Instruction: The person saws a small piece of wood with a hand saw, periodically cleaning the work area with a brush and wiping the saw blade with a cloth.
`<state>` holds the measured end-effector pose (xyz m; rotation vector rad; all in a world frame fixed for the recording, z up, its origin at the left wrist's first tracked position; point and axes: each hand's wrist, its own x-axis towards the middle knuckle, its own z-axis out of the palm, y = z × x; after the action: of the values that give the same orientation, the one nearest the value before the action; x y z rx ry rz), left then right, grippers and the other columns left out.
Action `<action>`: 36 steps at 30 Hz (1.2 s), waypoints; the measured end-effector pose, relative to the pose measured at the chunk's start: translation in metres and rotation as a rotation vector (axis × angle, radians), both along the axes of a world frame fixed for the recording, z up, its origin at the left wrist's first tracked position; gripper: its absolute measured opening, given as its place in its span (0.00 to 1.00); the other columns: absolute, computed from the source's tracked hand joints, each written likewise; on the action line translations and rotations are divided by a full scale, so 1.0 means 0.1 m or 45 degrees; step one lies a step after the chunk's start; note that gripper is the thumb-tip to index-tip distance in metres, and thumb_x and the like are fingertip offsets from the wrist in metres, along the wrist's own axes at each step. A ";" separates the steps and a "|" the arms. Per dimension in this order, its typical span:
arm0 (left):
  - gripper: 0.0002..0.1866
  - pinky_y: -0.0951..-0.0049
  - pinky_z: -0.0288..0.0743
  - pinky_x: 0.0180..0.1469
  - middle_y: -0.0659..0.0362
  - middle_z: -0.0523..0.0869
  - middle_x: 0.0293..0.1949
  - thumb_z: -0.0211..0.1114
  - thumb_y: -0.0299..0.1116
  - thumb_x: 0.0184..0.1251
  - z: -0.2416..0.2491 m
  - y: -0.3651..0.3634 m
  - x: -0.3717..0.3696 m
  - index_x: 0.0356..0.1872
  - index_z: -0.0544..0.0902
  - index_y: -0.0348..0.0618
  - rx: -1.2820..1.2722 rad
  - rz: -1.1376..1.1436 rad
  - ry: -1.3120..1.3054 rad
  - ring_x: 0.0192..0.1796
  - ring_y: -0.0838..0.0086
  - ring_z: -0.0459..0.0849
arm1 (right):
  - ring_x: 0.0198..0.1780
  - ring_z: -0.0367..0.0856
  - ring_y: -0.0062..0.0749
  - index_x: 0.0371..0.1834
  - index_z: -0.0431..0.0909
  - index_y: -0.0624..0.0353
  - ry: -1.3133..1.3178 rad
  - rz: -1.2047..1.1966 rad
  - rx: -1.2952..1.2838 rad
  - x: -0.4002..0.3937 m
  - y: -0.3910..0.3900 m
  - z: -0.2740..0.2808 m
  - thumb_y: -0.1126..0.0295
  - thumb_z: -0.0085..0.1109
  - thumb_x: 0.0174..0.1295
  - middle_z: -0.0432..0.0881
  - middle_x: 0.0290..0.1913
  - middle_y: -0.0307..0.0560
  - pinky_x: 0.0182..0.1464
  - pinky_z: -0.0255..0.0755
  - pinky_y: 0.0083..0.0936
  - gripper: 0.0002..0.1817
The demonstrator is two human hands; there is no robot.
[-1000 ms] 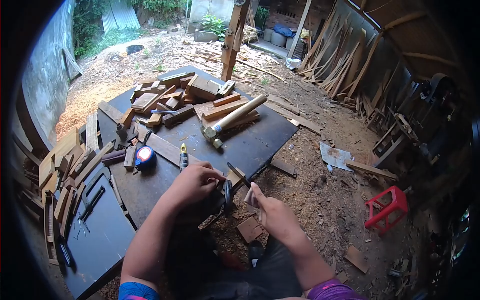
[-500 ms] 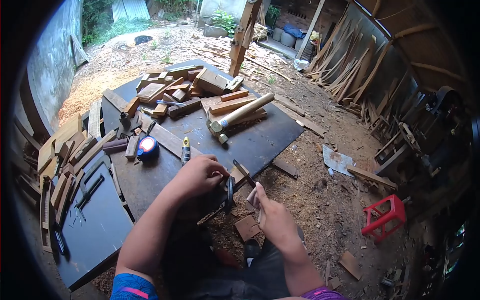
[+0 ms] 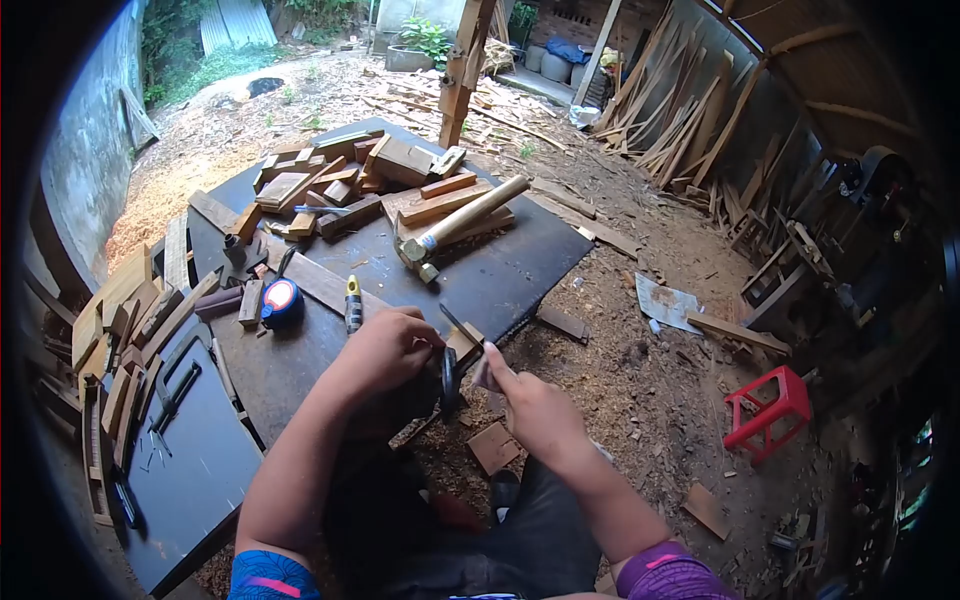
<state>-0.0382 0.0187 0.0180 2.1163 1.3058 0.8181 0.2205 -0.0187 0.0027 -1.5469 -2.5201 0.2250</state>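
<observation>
My right hand [image 3: 540, 412] advanced, gripping a slim, dark, blade-shaped tool [image 3: 461, 325]; slipping risked my curled left hand [image 3: 384, 350], contents unclear.

Red stool [image 3: 793, 393] on littered ground [image 3: 640, 480], slanted planks [image 3: 713, 120] farther back, potted plant [image 3: 425, 38] beyond the table's far side

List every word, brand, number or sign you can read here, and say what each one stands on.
No text is readable in this view.
Blue tape measure: any print on its pale, red-edged face is too small and blurred.
Hammer: the pale-and-blue patch near its head is too small to read.
Yellow-topped tool: any marking is too small.
</observation>
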 end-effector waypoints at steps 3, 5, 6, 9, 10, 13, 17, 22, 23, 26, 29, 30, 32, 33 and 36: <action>0.13 0.61 0.83 0.48 0.48 0.87 0.40 0.66 0.24 0.61 -0.04 0.03 -0.01 0.45 0.93 0.44 0.083 -0.026 0.017 0.42 0.54 0.88 | 0.38 0.89 0.57 0.86 0.53 0.43 0.028 0.050 0.060 -0.23 0.27 0.02 0.77 0.51 0.66 0.84 0.39 0.59 0.43 0.82 0.53 0.42; 0.14 0.61 0.83 0.49 0.48 0.88 0.41 0.66 0.24 0.61 0.01 -0.09 -0.02 0.47 0.93 0.44 0.064 0.028 -0.003 0.43 0.54 0.89 | 0.39 0.89 0.58 0.86 0.53 0.44 0.010 0.056 0.060 -0.23 0.25 0.04 0.77 0.51 0.66 0.84 0.39 0.59 0.43 0.83 0.53 0.43; 0.15 0.60 0.83 0.51 0.47 0.88 0.43 0.65 0.24 0.61 0.01 -0.13 -0.03 0.48 0.93 0.45 0.030 0.038 0.009 0.44 0.53 0.89 | 0.39 0.88 0.58 0.86 0.53 0.44 0.055 0.063 0.034 -0.11 0.16 0.04 0.77 0.51 0.66 0.84 0.39 0.58 0.43 0.83 0.53 0.43; 0.15 0.59 0.83 0.52 0.48 0.88 0.42 0.65 0.24 0.61 0.03 -0.11 -0.03 0.47 0.93 0.44 0.076 0.012 0.038 0.44 0.51 0.88 | 0.39 0.88 0.60 0.86 0.54 0.44 0.109 0.052 -0.025 0.14 -0.16 -0.03 0.78 0.51 0.65 0.84 0.39 0.59 0.43 0.82 0.53 0.43; 0.14 0.59 0.82 0.52 0.48 0.88 0.42 0.65 0.25 0.61 0.02 -0.08 -0.02 0.46 0.93 0.43 0.130 -0.007 0.050 0.45 0.51 0.88 | 0.39 0.88 0.60 0.86 0.54 0.44 0.110 0.021 -0.069 0.19 -0.20 -0.01 0.78 0.51 0.65 0.84 0.39 0.59 0.43 0.82 0.54 0.43; 0.14 0.58 0.82 0.52 0.48 0.88 0.41 0.66 0.26 0.61 0.05 -0.06 0.04 0.46 0.93 0.43 0.111 -0.004 0.038 0.45 0.51 0.88 | 0.39 0.88 0.60 0.86 0.54 0.44 0.093 0.049 0.035 -0.02 0.04 -0.02 0.78 0.50 0.66 0.84 0.39 0.59 0.43 0.82 0.54 0.42; 0.14 0.59 0.83 0.50 0.50 0.88 0.40 0.65 0.26 0.63 0.05 -0.17 0.07 0.47 0.93 0.44 0.124 0.066 0.126 0.42 0.52 0.88 | 0.40 0.88 0.60 0.86 0.53 0.44 0.065 0.101 0.035 -0.25 0.32 0.00 0.77 0.49 0.68 0.84 0.40 0.61 0.44 0.82 0.54 0.41; 0.14 0.58 0.84 0.48 0.50 0.88 0.39 0.65 0.27 0.63 0.04 -0.15 0.00 0.47 0.93 0.46 0.120 0.051 0.096 0.41 0.53 0.89 | 0.38 0.86 0.58 0.87 0.53 0.42 0.080 0.060 -0.046 0.13 -0.06 -0.01 0.74 0.55 0.67 0.83 0.37 0.57 0.42 0.81 0.51 0.43; 0.14 0.59 0.83 0.47 0.50 0.88 0.39 0.66 0.26 0.63 0.03 -0.11 -0.02 0.48 0.93 0.45 0.156 0.034 0.093 0.40 0.54 0.89 | 0.38 0.86 0.58 0.87 0.53 0.42 0.061 0.075 -0.044 0.12 -0.01 -0.02 0.74 0.55 0.67 0.83 0.37 0.57 0.42 0.81 0.51 0.43; 0.15 0.61 0.82 0.45 0.50 0.88 0.38 0.66 0.24 0.64 0.00 -0.09 0.07 0.49 0.92 0.44 0.196 -0.053 0.093 0.39 0.56 0.88 | 0.38 0.86 0.59 0.86 0.53 0.44 0.129 0.093 -0.002 -0.04 0.16 -0.04 0.76 0.53 0.67 0.84 0.38 0.58 0.42 0.81 0.52 0.43; 0.15 0.63 0.82 0.45 0.51 0.88 0.38 0.66 0.23 0.64 0.03 -0.11 0.06 0.50 0.92 0.44 0.073 0.009 0.070 0.39 0.58 0.88 | 0.38 0.87 0.63 0.87 0.51 0.46 0.169 0.136 -0.020 -0.21 0.33 -0.03 0.78 0.50 0.65 0.83 0.39 0.62 0.44 0.82 0.54 0.44; 0.15 0.63 0.82 0.45 0.51 0.88 0.38 0.66 0.22 0.64 0.01 -0.14 0.06 0.50 0.92 0.44 0.094 0.008 0.059 0.38 0.58 0.88 | 0.38 0.87 0.62 0.87 0.52 0.46 0.164 0.136 0.025 -0.16 0.29 -0.09 0.78 0.49 0.66 0.83 0.38 0.62 0.45 0.82 0.54 0.43; 0.15 0.64 0.82 0.45 0.51 0.87 0.38 0.66 0.22 0.64 0.04 -0.12 0.04 0.50 0.92 0.44 0.135 0.022 0.042 0.38 0.59 0.88 | 0.38 0.87 0.62 0.87 0.52 0.47 0.186 0.109 -0.022 0.03 0.02 -0.03 0.78 0.49 0.66 0.83 0.38 0.62 0.44 0.81 0.54 0.43; 0.16 0.65 0.82 0.45 0.51 0.87 0.38 0.66 0.21 0.64 0.04 -0.12 0.03 0.50 0.92 0.44 0.134 0.005 0.055 0.39 0.59 0.88 | 0.39 0.87 0.61 0.86 0.52 0.47 0.193 0.080 -0.081 0.11 -0.09 -0.02 0.78 0.49 0.66 0.83 0.37 0.61 0.44 0.81 0.54 0.42; 0.16 0.65 0.82 0.46 0.50 0.88 0.39 0.66 0.21 0.64 0.07 -0.10 0.03 0.51 0.92 0.44 0.147 0.006 0.071 0.39 0.59 0.88 | 0.40 0.87 0.61 0.86 0.53 0.46 0.206 0.072 -0.058 0.27 -0.14 -0.12 0.77 0.53 0.67 0.84 0.39 0.61 0.44 0.81 0.54 0.42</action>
<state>-0.0349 0.0089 0.0249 2.2416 1.3209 0.8607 0.2473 -0.0323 -0.0088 -1.4130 -2.4498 0.4008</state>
